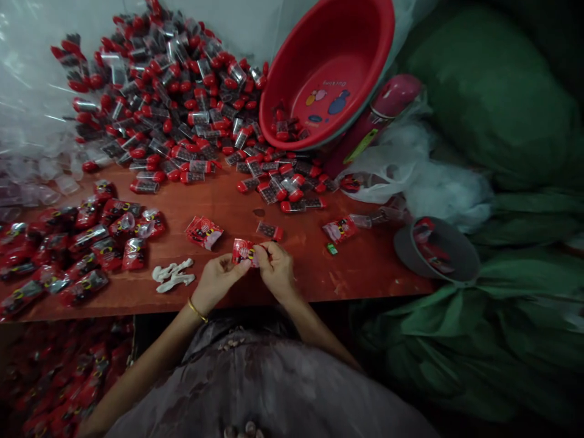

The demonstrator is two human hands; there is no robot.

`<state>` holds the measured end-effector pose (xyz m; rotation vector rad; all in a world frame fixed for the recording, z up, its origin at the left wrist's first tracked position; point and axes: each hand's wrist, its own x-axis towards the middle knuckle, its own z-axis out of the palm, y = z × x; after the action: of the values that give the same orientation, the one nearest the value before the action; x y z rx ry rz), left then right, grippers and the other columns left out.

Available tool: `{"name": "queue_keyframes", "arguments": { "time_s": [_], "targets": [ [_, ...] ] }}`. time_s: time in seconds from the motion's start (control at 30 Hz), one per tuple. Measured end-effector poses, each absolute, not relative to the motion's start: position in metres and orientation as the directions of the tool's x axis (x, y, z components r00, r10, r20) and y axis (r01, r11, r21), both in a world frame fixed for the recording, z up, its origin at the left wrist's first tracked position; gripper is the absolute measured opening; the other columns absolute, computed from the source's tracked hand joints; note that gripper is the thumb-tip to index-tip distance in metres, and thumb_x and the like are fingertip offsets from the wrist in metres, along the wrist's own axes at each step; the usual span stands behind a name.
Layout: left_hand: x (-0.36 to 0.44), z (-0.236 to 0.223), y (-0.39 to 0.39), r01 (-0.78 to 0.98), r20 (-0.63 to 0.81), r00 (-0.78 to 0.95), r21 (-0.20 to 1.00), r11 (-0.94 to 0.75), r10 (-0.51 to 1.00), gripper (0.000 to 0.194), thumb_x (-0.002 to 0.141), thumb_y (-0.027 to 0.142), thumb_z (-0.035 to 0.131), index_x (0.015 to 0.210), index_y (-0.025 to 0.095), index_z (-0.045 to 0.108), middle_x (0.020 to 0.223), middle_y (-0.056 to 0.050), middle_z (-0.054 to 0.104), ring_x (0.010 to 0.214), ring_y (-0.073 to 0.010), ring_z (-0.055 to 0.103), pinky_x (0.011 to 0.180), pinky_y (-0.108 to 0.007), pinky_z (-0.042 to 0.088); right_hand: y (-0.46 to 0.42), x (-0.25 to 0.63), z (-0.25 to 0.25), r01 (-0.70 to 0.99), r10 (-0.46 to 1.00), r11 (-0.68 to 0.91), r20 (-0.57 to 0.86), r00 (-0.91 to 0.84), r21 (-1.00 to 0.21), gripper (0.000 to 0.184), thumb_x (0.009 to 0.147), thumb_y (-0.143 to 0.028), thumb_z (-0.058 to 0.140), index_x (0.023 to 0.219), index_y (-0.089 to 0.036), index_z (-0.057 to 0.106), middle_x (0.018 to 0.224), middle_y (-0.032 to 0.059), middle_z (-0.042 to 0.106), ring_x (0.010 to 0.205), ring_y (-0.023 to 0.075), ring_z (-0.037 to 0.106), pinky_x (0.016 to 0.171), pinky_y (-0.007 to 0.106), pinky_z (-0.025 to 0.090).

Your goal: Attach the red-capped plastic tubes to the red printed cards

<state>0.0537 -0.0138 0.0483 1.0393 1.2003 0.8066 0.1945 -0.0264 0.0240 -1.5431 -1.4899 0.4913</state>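
Between my two hands, near the table's front edge, is a small red printed packet (pixel 241 250). My left hand (pixel 219 277) pinches its lower left side, and my right hand (pixel 276 266) grips its right side with thumb and fingers. Just beyond the right hand lies a single clear tube with a red cap (pixel 269 230), dark bits inside it. A small stack of flat red packets (pixel 204 233) rests to the left of the held one. White crumpled finger covers or cloth strips (pixel 173 275) lie left of my left hand.
A large heap of red-capped tubes (pixel 182 115) covers the back left, beside a tilted red basin (pixel 328 73). Filled red packets (pixel 107 252) are piled at left, with clear cups (pixel 41 176) behind. At right stand more packets (pixel 340 229), a grey bowl (pixel 404 246) and green sacks (pixel 493 91).
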Motion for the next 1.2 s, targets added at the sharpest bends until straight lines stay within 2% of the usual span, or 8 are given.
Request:
{"name": "queue_keyframes", "arguments": {
  "time_s": [0.17,0.33,0.5,0.67,0.9,1.0,1.1,1.2],
  "targets": [
    [0.074,0.044,-0.027,-0.418,-0.539,0.065,0.749,0.514,0.840,0.045,0.049,0.042,0.082,0.082,0.016,0.067,0.076,-0.002,0.069,0.064,-0.0118,0.061,0.062,-0.025,0.049,-0.013,0.182,0.020,0.731,0.897,0.194,0.420,0.138,-0.654,0.032,0.092,-0.033,0.039,0.071,-0.020,0.061,0.068,0.0063,0.064,0.068,0.0184,0.056,0.068,0.031,0.041],
    [0.078,0.050,-0.019,-0.596,-0.592,0.076,0.619,0.513,0.803,0.040,0.047,0.035,0.084,0.078,0.017,0.066,0.070,0.002,0.068,0.061,-0.0088,0.060,0.061,-0.021,0.047,-0.009,0.169,0.021,0.754,0.873,0.212,0.468,0.140,-0.621,0.034,0.095,-0.033,0.036,0.074,-0.019,0.061,0.069,0.0058,0.064,0.070,0.0177,0.057,0.070,0.030,0.040],
    [0.072,0.052,-0.003,-0.621,-0.551,0.011,0.651,0.437,0.835,0.034,0.047,0.033,0.084,0.064,0.014,0.061,0.063,0.003,0.065,0.059,-0.0087,0.059,0.064,-0.022,0.046,0.001,0.176,0.030,0.770,0.899,0.219,0.431,0.080,-0.599,0.037,0.096,-0.029,0.028,0.085,-0.017,0.062,0.077,0.0056,0.066,0.076,0.0173,0.057,0.074,0.030,0.040],
    [0.066,0.053,0.009,-0.594,-0.524,-0.120,0.718,0.362,0.843,0.040,0.042,0.034,0.086,0.064,0.014,0.059,0.061,0.003,0.065,0.059,-0.0092,0.060,0.064,-0.023,0.047,0.018,0.205,0.026,0.928,0.948,-0.056,0.271,0.165,-0.369,0.031,0.088,-0.037,0.047,0.105,-0.017,0.062,0.109,0.0124,0.062,0.098,0.0286,0.051,0.084,0.043,0.037],
    [0.065,0.054,0.008,-0.590,-0.631,-0.017,0.633,0.501,0.776,0.049,0.036,0.038,0.087,0.070,0.016,0.059,0.063,0.003,0.065,0.060,-0.0119,0.062,0.060,-0.024,0.046,-0.024,0.244,0.007,0.929,0.941,0.241,0.301,-0.153,-0.282,0.042,0.082,-0.010,0.043,0.119,-0.026,0.058,0.134,0.0049,0.050,0.128,0.0253,0.035,0.105,0.048,0.020],
    [0.064,0.052,0.007,-0.593,-0.639,-0.004,0.621,0.513,0.769,0.050,0.037,0.040,0.086,0.073,0.017,0.059,0.068,0.001,0.067,0.063,-0.0128,0.063,0.060,-0.025,0.046,-0.041,0.254,0.011,0.940,0.946,0.066,0.321,0.048,-0.335,0.028,0.087,-0.022,0.043,0.105,-0.018,0.064,0.111,0.0099,0.064,0.107,0.0235,0.052,0.094,0.039,0.035],
    [0.064,0.051,0.006,-0.588,-0.640,0.000,0.622,0.518,0.769,0.049,0.038,0.042,0.086,0.070,0.017,0.058,0.068,0.001,0.067,0.060,-0.0116,0.061,0.059,-0.024,0.045,-0.043,0.247,0.019,0.921,0.953,-0.197,0.154,0.260,-0.336,0.034,0.090,-0.041,0.042,0.083,-0.016,0.065,0.080,0.0096,0.068,0.079,0.0222,0.059,0.074,0.034,0.040],
    [0.066,0.053,0.003,-0.582,-0.647,0.010,0.616,0.531,0.762,0.050,0.037,0.042,0.086,0.070,0.017,0.058,0.067,0.002,0.066,0.057,-0.0106,0.059,0.058,-0.024,0.045,-0.032,0.227,0.023,0.921,0.952,-0.289,0.026,0.306,-0.262,0.040,0.086,-0.052,0.045,0.083,-0.016,0.062,0.082,0.0118,0.067,0.082,0.0257,0.059,0.070,0.034,0.039]
  ]
}}
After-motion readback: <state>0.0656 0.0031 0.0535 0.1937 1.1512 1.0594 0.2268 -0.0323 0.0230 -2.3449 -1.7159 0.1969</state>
